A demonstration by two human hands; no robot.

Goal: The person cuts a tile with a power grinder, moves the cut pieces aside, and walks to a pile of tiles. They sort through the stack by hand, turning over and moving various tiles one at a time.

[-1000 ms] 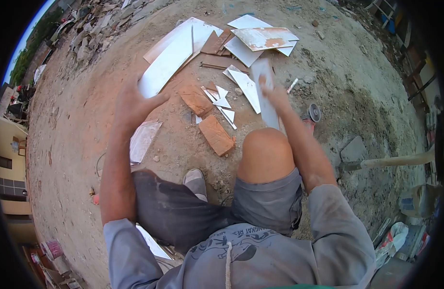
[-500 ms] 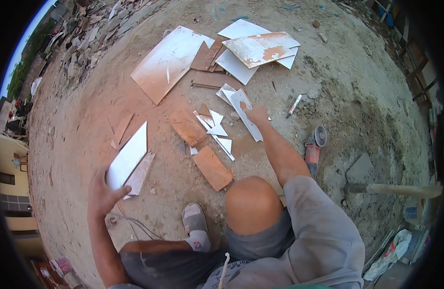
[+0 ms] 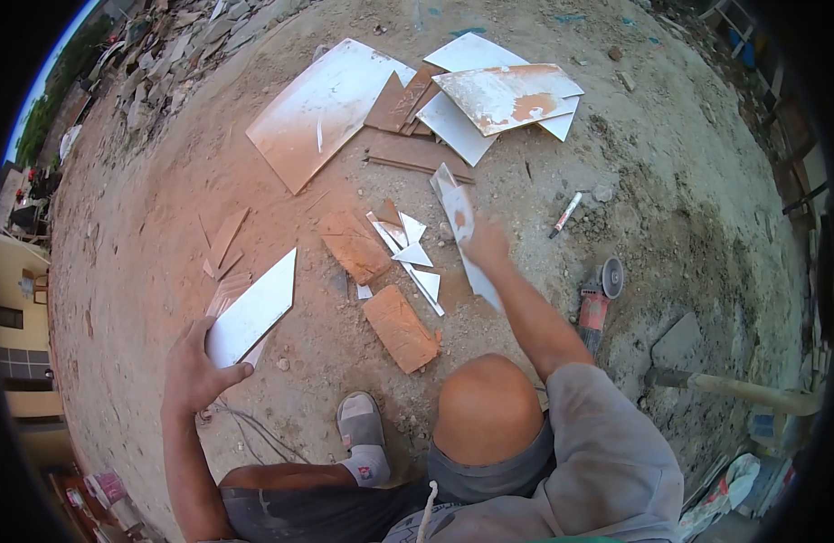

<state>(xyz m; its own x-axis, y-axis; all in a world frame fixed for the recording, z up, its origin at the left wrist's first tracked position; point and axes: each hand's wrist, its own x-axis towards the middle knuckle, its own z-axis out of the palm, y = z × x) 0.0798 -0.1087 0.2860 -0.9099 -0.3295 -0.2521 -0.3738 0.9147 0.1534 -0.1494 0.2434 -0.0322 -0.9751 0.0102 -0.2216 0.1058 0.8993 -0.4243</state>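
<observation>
This is an outdoor work yard, shown by its bare dirt (image 3: pixel 118 299), heaped rubble (image 3: pixel 168 72), strip of sky (image 3: pixel 42 76) and house wall (image 3: pixel 10 281), with tiles (image 3: pixel 322 113), bricks (image 3: pixel 401 330) and a grinder (image 3: pixel 594 309) lying about

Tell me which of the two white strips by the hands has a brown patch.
The right hand's strip; a brown patch marks it, while the left strip looks plain white.

You are outdoors in daylight, on bare, stony dirt ground (image 3: pixel 118 271). At far left you have heaped rubble (image 3: pixel 155 90) and, beyond it, green trees (image 3: pixel 42 131); on the left stands a cream wall (image 3: pixel 17 271) with a dark window (image 3: pixel 7 317) and grey tiles (image 3: pixel 23 364) below.
</observation>
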